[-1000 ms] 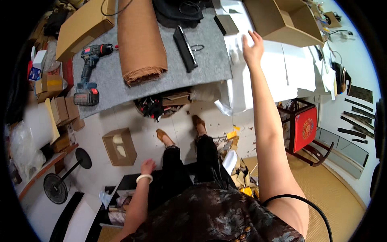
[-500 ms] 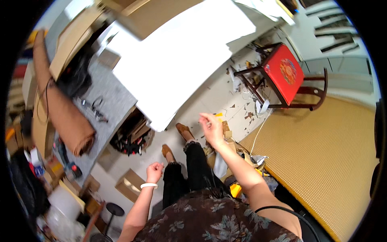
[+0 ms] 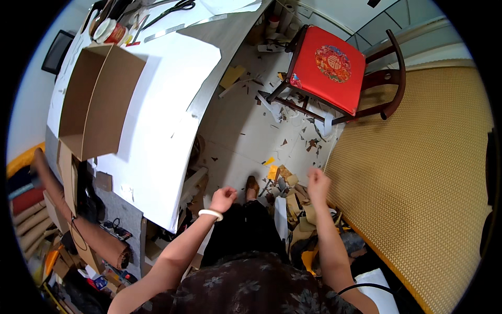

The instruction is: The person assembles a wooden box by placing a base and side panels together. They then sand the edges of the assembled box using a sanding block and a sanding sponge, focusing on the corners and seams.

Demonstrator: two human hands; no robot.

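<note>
My left hand, a white bracelet at its wrist, hangs over the floor with fingers curled in and no object showing in them. It is nearest to the corner of the table covered by large white sheets. Farther right, my right hand is also loosely closed, slightly blurred, with nothing visible in it. Below it lies a heap of leather-like scraps and offcuts. Neither hand touches anything.
An open cardboard box and black scissors rest on the table. A red-seated chair stands ahead right, beside a woven tan mat surface. Scraps litter the floor. A brown roll lies at left.
My view has moved forward and turned along the table. The box and the scissors now show fully. The chair appears nearer. Both hands appear farther right, still holding nothing visible.
</note>
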